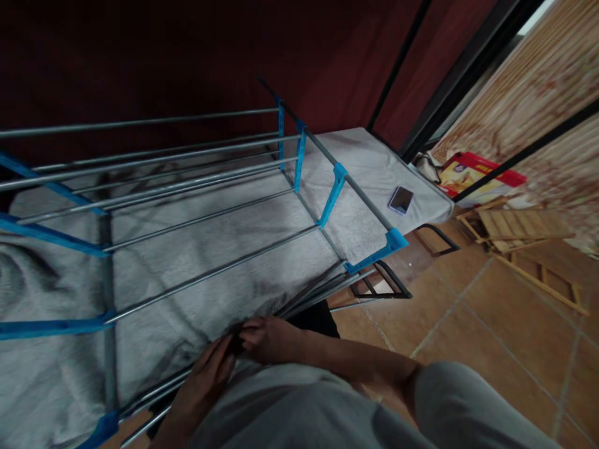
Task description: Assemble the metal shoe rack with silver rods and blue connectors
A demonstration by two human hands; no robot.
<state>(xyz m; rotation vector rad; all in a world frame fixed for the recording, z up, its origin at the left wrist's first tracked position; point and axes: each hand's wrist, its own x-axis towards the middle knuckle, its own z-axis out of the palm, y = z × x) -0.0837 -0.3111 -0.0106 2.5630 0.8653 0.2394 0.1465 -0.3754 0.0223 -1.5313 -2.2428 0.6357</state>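
A clothes drying rack of metal tubes with blue plastic joints (332,196) lies across a grey cloth cover (234,234) in front of me. Both hands meet at its near side, close to my body, where several tubes run together. My right hand (269,338) has curled fingers, closed on something small and dark at the tubes. Beside it my left hand (213,368) presses its fingers together against the same dark spot. What lies between the fingers is too dark and too covered to make out.
A phone (401,200) lies on the covered surface at the far right. Beyond it are a red and yellow box (482,174) and a folded wooden piece (524,224). Black metal frames (381,280) stick out over the tiled floor (468,330). Dark red fabric (187,56) hangs behind.
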